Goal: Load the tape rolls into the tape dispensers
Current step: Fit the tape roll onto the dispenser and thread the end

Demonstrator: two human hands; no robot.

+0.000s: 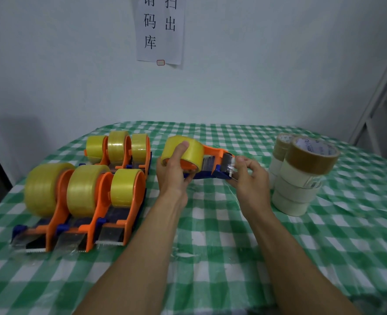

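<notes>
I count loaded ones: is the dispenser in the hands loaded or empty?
Loaded. A yellow roll sits on the dispenser; the left hand holds the roll, and the right hand pinches clear tape at the front end.

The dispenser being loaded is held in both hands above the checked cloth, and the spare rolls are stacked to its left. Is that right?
Not quite: in the head view the spare rolls are stacked to its right. To its left stand loaded dispensers. The left hand and right hand do hold the dispenser above the checked cloth.

Checked cloth and wall notice

A green-and-white checked tablecloth (210,235) covered the table; a paper sign (159,30) hung on the pale wall (51,64).
</notes>
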